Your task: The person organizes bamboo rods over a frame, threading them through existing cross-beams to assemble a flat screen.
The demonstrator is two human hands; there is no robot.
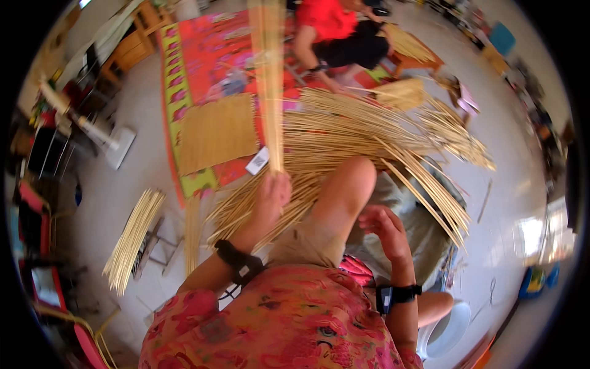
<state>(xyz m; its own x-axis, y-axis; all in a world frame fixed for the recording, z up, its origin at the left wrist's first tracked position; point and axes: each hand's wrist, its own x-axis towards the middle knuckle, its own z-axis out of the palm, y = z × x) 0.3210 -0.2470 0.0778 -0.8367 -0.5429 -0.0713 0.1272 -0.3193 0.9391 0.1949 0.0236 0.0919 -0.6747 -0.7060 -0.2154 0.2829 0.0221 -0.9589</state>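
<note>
My left hand (275, 189) is closed round the lower end of a bundle of long, pale reed-like stalks (270, 92). The bundle stretches away from me over the pile, and its far end is smeared by motion. Over the grey-green cloth (396, 194), right of my bent knee, my right hand (387, 229) is raised with loosely curled fingers, and I see nothing in it. A wide heap of the same stalks (344, 132) spreads out beyond my knee. Close to my left hand lies a small white card with a black square code (257, 160).
A woven mat (218, 133) lies on a red patterned cloth (215, 61). Past the heap crouches another person in a red top (322, 24), one hand at the stalks. A separate stalk bundle (133, 240) rests on a low stand at left. A pale stool (445, 332) is at lower right.
</note>
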